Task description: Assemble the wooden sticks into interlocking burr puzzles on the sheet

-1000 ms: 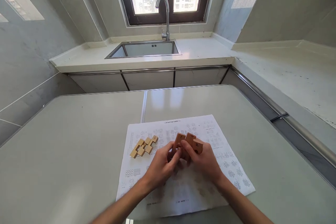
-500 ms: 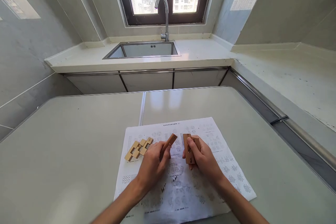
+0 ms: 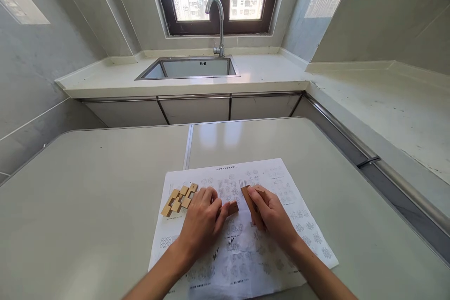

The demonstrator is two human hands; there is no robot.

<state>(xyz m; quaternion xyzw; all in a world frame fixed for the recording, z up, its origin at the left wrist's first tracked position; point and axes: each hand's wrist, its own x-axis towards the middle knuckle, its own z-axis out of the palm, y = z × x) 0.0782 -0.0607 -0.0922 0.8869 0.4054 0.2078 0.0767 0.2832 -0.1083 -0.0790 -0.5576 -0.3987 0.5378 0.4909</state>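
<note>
My left hand (image 3: 205, 215) is closed round a wooden puzzle piece (image 3: 232, 207), whose end sticks out to the right past the fingers. Facing it, my right hand (image 3: 270, 215) grips brown wooden puzzle pieces (image 3: 251, 204) fitted together, now seen at a slant; the palm hides part of them. A small gap separates what the two hands hold. Left of my left hand, several lighter notched wooden pieces (image 3: 180, 199) lie in a staggered pattern. Under everything is a printed instruction sheet (image 3: 242, 262) with small line drawings.
The sheet lies on a pale table (image 3: 87, 206) with a seam (image 3: 188, 145) running away from me. Beyond the table stands a counter (image 3: 263, 68) with a sink (image 3: 190, 68) and a faucet (image 3: 221, 23) below a window. Another counter (image 3: 393, 103) runs along the right.
My left hand has lowered and turned its piece flatter. My right hand has tilted its joined pieces, so their marked face no longer shows. The view has shifted slightly.
</note>
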